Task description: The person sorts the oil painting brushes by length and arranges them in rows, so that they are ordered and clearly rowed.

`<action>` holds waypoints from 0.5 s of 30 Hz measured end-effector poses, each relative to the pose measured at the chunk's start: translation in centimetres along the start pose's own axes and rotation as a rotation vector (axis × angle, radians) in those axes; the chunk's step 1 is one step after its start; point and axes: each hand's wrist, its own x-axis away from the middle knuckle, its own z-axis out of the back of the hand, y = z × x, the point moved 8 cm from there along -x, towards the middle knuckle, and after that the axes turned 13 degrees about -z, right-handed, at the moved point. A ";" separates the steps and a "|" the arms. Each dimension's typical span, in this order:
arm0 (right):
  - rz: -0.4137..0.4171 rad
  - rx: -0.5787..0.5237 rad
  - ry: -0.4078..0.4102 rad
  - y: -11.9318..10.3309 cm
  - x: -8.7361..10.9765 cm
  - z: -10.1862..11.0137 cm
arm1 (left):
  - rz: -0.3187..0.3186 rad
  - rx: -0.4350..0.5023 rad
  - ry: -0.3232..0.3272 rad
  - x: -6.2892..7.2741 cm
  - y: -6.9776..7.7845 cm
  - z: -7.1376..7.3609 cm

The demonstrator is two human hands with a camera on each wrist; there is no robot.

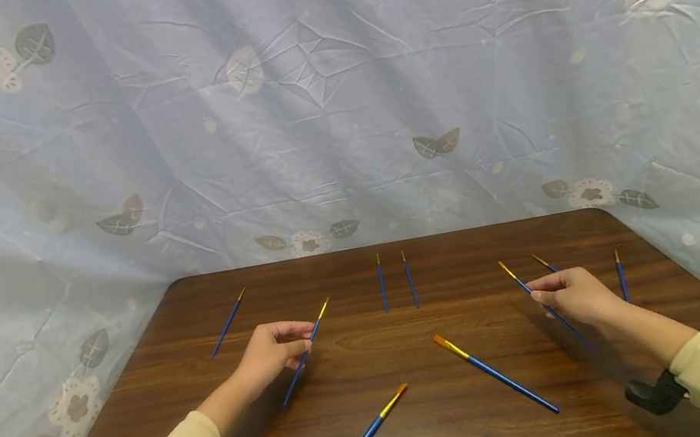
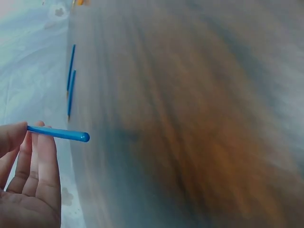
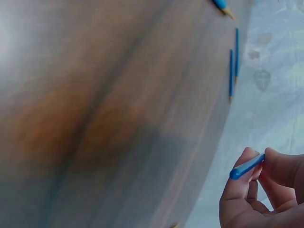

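My left hand (image 1: 278, 350) pinches a slim blue paintbrush (image 1: 319, 319) between thumb and fingers, its yellow tip pointing up and to the right. In the left wrist view the rounded blue handle end (image 2: 84, 137) sticks out past the thumb. On the other side, my right hand (image 1: 578, 295) pinches a second slim paintbrush (image 1: 516, 277), tip leaning up and to the left; its handle end (image 3: 236, 174) shows in the right wrist view. Behind the right hand lies another slim paintbrush (image 1: 544, 263), partly hidden by the fingers.
Two thin paintbrushes (image 1: 382, 287) lie parallel at the back middle of the brown table (image 1: 361, 361). One thin paintbrush (image 1: 228, 323) is at the left, another (image 1: 621, 276) at the right. Two thicker paintbrushes (image 1: 497, 374) lie nearer the front. A floral curtain (image 1: 335, 135) hangs behind.
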 end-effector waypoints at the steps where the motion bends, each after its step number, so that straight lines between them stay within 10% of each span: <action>1: 0.000 -0.005 0.001 -0.3 -0.2 0.0 | 0.002 0.014 0.008 -0.2 0.1 -0.1; 15: -0.036 -0.170 -0.022 -3.3 -4.0 -0.9 | 0.029 0.141 0.124 -3.6 -0.3 -1.2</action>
